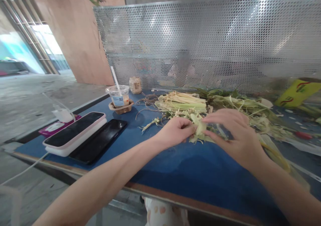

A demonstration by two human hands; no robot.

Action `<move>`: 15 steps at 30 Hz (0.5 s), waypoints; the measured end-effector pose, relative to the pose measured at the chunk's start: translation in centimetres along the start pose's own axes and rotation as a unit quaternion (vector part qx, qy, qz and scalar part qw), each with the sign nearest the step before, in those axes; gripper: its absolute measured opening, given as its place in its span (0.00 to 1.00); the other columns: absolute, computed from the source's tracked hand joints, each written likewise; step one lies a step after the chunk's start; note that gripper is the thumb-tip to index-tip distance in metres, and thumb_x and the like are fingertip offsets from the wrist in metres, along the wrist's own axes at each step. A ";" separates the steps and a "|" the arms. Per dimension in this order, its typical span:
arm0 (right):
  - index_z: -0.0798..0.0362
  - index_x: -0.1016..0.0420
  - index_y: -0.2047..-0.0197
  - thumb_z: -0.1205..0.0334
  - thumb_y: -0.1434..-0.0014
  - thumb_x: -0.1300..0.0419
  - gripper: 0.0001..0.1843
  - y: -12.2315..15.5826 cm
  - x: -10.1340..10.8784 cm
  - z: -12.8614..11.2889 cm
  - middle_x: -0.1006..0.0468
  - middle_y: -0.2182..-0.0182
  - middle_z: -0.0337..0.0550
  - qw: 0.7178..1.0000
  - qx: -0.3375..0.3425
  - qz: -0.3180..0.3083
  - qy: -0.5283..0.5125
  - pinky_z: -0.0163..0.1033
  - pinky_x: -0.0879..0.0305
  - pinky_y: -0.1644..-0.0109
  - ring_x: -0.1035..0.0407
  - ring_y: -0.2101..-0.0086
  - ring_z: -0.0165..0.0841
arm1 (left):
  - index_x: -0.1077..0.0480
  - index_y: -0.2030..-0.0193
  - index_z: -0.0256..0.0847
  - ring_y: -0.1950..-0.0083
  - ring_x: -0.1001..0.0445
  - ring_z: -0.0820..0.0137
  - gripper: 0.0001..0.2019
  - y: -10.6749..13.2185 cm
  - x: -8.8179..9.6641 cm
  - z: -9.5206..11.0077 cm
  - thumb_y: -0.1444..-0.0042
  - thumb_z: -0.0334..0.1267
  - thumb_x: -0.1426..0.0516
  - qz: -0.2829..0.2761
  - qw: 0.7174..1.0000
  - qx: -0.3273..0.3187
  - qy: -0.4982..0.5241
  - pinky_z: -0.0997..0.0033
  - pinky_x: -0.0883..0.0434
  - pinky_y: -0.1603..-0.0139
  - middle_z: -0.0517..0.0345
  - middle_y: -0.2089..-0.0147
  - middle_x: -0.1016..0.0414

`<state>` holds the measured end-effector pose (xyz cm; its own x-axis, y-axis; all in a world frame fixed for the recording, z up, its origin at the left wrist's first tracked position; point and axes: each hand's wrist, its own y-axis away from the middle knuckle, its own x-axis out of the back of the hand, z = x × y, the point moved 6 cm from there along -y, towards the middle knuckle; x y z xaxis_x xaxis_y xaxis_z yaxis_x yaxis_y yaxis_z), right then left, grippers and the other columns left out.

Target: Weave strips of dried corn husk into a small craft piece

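A pale green piece of corn husk (200,128) is held up just over the blue tabletop, between my two hands. My left hand (177,130) pinches its left side with thumb and curled fingers. From the right, my right hand (234,135) has its thumb and fingertips on the husk's other edge, the fingers bent around it. Just beyond them lies a bundle of pale yellow-green husk strips (182,102), with small scraps spread in front of it. A short braided-looking husk piece (150,124) rests left of my left hand.
Loose husks (233,102) cover the back right, near a yellow packet (298,92). At left are a black phone (100,140), a pink-rimmed device (75,130) and a plastic drink cup (119,97) with straw. A perforated metal screen (200,45) borders the table (170,172).
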<state>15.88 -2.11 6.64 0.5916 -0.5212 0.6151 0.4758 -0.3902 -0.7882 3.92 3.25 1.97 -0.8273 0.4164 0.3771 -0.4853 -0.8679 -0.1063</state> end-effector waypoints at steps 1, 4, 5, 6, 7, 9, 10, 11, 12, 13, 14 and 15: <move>0.50 0.30 0.62 0.65 0.46 0.41 0.06 0.0 -0.1 -0.1 0.25 0.65 0.42 1.000 0.010 -0.002 -0.008 0.43 0.39 0.54 0.34 0.60 0.35 | 0.38 0.80 0.36 0.82 0.41 0.82 0.11 0.0 0.0 -0.1 0.49 0.37 0.50 0.000 1.000 0.011 0.013 0.80 0.41 0.79 0.65 0.81 0.39; 0.47 0.29 0.65 0.67 0.46 0.42 0.05 0.0 -0.4 -0.7 0.24 0.65 0.40 0.998 0.057 -0.025 -0.011 0.43 0.39 0.55 0.34 0.61 0.35 | 0.37 0.80 0.35 0.83 0.41 0.83 0.09 0.0 -0.2 -0.3 0.51 0.32 0.49 -0.001 0.996 0.048 0.075 0.81 0.40 0.80 0.65 0.82 0.40; 0.47 0.29 0.63 0.66 0.47 0.41 0.06 0.0 -0.4 -0.9 0.25 0.64 0.41 0.998 0.065 -0.024 0.006 0.44 0.39 0.55 0.34 0.60 0.36 | 0.38 0.81 0.35 0.83 0.42 0.83 0.09 0.0 -0.3 -0.3 0.50 0.31 0.49 0.002 0.993 0.061 0.103 0.82 0.40 0.80 0.65 0.82 0.40; 0.48 0.29 0.62 0.65 0.48 0.40 0.08 0.1 -0.1 -1.0 0.25 0.63 0.44 0.997 0.067 -0.006 0.028 0.45 0.39 0.56 0.34 0.61 0.37 | 0.38 0.81 0.35 0.83 0.42 0.83 0.10 0.0 -0.3 -0.4 0.50 0.31 0.49 0.008 0.988 0.075 0.132 0.82 0.40 0.81 0.65 0.82 0.40; 0.50 0.29 0.62 0.65 0.49 0.39 0.09 0.2 0.4 -1.0 0.26 0.64 0.46 0.997 0.062 0.029 0.048 0.44 0.39 0.57 0.34 0.62 0.37 | 0.37 0.80 0.34 0.82 0.43 0.84 0.10 0.1 -0.3 -0.4 0.49 0.31 0.49 0.015 0.983 0.088 0.160 0.83 0.41 0.81 0.65 0.81 0.40; 0.52 0.30 0.67 0.66 0.51 0.38 0.07 0.7 1.4 -1.0 0.26 0.71 0.44 0.992 0.041 0.100 0.070 0.40 0.38 0.62 0.33 0.69 0.33 | 0.36 0.79 0.33 0.81 0.43 0.84 0.10 0.1 -0.2 -0.4 0.48 0.30 0.50 0.027 0.972 0.108 0.205 0.84 0.41 0.82 0.63 0.80 0.39; 0.52 0.31 0.70 0.65 0.52 0.38 0.05 0.9 1.6 -1.0 0.27 0.75 0.41 0.990 0.031 0.115 0.078 0.37 0.39 0.67 0.34 0.74 0.30 | 0.35 0.78 0.33 0.81 0.43 0.84 0.10 0.1 -0.2 -0.3 0.48 0.30 0.50 0.027 0.968 0.114 0.222 0.84 0.42 0.82 0.62 0.79 0.38; 0.52 0.32 0.74 0.64 0.51 0.38 0.05 1.1 1.4 -0.9 0.29 0.80 0.37 0.990 0.019 0.106 0.093 0.34 0.42 0.72 0.36 0.78 0.28 | 0.34 0.77 0.32 0.80 0.42 0.83 0.09 0.1 -0.3 -0.3 0.48 0.30 0.50 0.026 0.964 0.116 0.237 0.84 0.42 0.82 0.62 0.79 0.38; 0.52 0.32 0.76 0.61 0.51 0.39 0.07 1.2 1.0 -0.7 0.31 0.83 0.35 0.991 0.004 0.073 0.115 0.34 0.45 0.76 0.38 0.81 0.27 | 0.34 0.77 0.32 0.80 0.42 0.83 0.09 0.0 -0.3 -0.3 0.48 0.29 0.49 0.024 0.961 0.116 0.249 0.84 0.42 0.82 0.61 0.79 0.38; 0.51 0.31 0.78 0.56 0.50 0.40 0.10 1.3 0.3 -0.4 0.32 0.86 0.34 0.989 -0.019 0.030 0.142 0.34 0.49 0.78 0.39 0.83 0.26 | 0.34 0.77 0.32 0.80 0.42 0.83 0.09 0.0 -0.3 -0.2 0.48 0.28 0.49 0.023 0.958 0.114 0.261 0.83 0.42 0.82 0.61 0.79 0.38; 0.51 0.30 0.79 0.51 0.50 0.41 0.14 1.4 -0.3 0.0 0.33 0.87 0.33 0.985 -0.046 -0.010 0.166 0.34 0.52 0.79 0.39 0.84 0.26 | 0.34 0.77 0.32 0.80 0.42 0.83 0.08 0.0 -0.3 -0.2 0.48 0.28 0.49 0.021 0.956 0.111 0.270 0.83 0.42 0.82 0.61 0.79 0.38; 0.51 0.29 0.80 0.47 0.50 0.43 0.17 1.5 -0.8 0.5 0.33 0.88 0.33 0.980 -0.077 -0.041 0.178 0.34 0.54 0.80 0.39 0.85 0.27 | 0.34 0.77 0.32 0.80 0.42 0.83 0.08 0.0 -0.3 -0.2 0.48 0.28 0.49 0.020 0.955 0.107 0.277 0.83 0.42 0.82 0.61 0.79 0.38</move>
<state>16.50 -1.94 4.97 0.2774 -0.7040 0.6538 0.3920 -0.5383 -0.7460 4.07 3.18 1.69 -0.8953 0.4103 -0.1735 -0.4308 -0.8966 0.1027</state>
